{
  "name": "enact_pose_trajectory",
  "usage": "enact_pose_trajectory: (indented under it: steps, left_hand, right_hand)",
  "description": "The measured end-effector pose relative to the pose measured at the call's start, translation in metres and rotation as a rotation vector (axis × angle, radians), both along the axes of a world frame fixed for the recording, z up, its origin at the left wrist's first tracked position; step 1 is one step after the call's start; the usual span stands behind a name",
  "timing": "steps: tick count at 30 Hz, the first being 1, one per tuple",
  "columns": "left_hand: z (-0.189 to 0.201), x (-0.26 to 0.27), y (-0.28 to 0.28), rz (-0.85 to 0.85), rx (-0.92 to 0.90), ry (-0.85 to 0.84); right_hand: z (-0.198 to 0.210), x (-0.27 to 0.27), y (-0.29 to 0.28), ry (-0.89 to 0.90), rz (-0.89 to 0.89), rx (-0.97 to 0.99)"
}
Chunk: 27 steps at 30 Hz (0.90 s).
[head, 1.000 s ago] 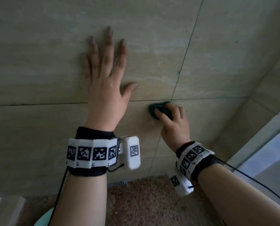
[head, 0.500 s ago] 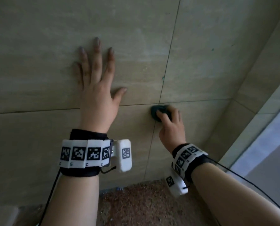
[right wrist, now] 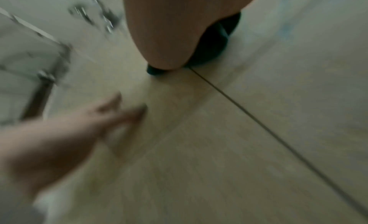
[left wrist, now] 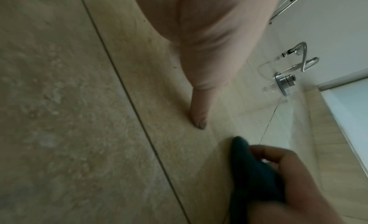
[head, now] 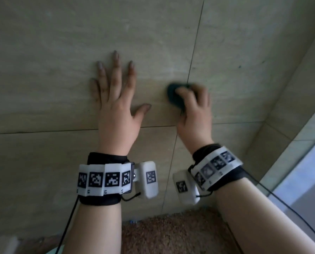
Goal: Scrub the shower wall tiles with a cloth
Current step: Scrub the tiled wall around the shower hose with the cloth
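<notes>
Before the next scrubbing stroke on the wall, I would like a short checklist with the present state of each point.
1. Right hand grips the dark cloth: ok.
2. Cloth touches the wall tiles: ok; the left wrist view shows it against the tile.
3. Left hand flat on the wall as a brace, fingers spread: ok.
4. Left hand apart from the cloth: ok, a gap shows beside the thumb.
5. Cloth position: it lies at the vertical grout line, above the horizontal one.
6. Tile already clean or cloth wet: cannot tell, the pictures are blurred.
</notes>
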<state>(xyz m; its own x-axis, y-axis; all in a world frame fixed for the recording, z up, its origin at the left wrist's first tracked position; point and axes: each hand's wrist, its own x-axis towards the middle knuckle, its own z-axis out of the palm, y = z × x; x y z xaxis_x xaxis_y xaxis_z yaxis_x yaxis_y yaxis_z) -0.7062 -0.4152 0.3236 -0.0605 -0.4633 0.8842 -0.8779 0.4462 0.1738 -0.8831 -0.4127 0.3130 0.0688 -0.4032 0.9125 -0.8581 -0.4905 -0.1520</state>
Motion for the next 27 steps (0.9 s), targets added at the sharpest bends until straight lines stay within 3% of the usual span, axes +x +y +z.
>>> enact_pose_trajectory:
  steps: [3, 5, 11, 15, 18, 21, 25, 27]
  left_hand:
    - [0.001, 0.001, 0.000, 0.004, 0.004, 0.004]
    - [0.002, 0.000, 0.000, 0.006, 0.005, 0.001]
    - [0.019, -0.005, 0.002, 0.020, 0.017, -0.058]
    - [0.061, -0.015, 0.000, 0.007, 0.028, -0.145]
    - [0.098, -0.030, -0.003, -0.036, -0.017, -0.163]
    - [0.123, -0.035, -0.006, -0.019, -0.039, -0.210]
    - [0.126, -0.033, -0.008, -0.007, -0.044, -0.234]
    - [0.125, -0.032, -0.007, 0.001, -0.031, -0.251]
  right_hand:
    - [-0.043, -0.004, 0.002, 0.209, -0.049, 0.065]
    - [-0.037, -0.010, 0.003, 0.261, -0.047, 0.066]
    - [0.057, -0.010, 0.004, 0.004, -0.027, 0.030]
    - [0.128, -0.030, -0.003, -0.144, -0.067, -0.081]
    - [0.147, -0.037, -0.008, -0.262, -0.060, -0.148]
    - [0.113, -0.029, -0.011, -0.100, -0.061, -0.149]
    - [0.014, -0.036, -0.003, 0.284, -0.093, -0.058]
    - [-0.011, -0.042, 0.004, 0.362, -0.103, -0.001]
